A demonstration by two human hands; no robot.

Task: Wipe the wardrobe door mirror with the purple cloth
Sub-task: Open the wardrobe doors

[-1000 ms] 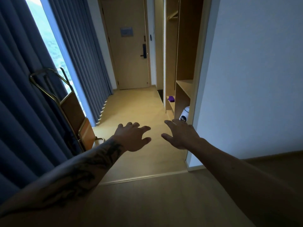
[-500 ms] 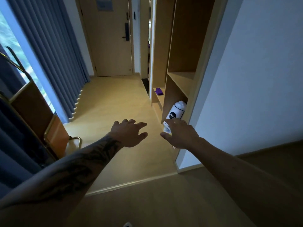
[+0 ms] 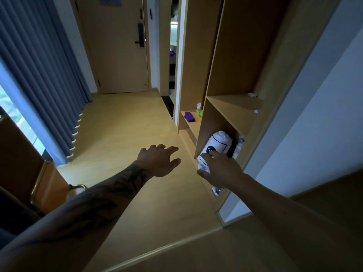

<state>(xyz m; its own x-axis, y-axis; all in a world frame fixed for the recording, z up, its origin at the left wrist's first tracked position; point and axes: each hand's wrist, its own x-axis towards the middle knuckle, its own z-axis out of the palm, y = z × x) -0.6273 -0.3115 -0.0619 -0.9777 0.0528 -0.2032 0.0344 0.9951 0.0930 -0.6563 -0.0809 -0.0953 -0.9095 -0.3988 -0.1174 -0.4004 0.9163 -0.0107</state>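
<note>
Fingers of both hands are spread and slack, holding nothing: the left hand hangs palm-down over the pale wood floor, and the right hand reaches out in front of the open wardrobe, its fingertips overlapping a white bag in the lowest compartment; whether they touch it cannot be told.

The purple cloth lies farther off, a small folded lump of soft fabric on a low shelf in the far-left section of the wardrobe, just beside a green-tinted bottle. Neither hand is near it. A tall narrow reflective panel at the wardrobe's far edge may be the door mirror, but that is a guess.

By my reading the step is the approach, before any pickup. The next move calls for stepping forward, stooping to the low shelf and pinching the cloth, which should crumple easily in the grip.

The wardrobe is flat, matte, light wood laminate with sharp square edges. The bag looks crinkled and plasticky, with a black round label. Pleated blue curtains hang at far left.
</note>
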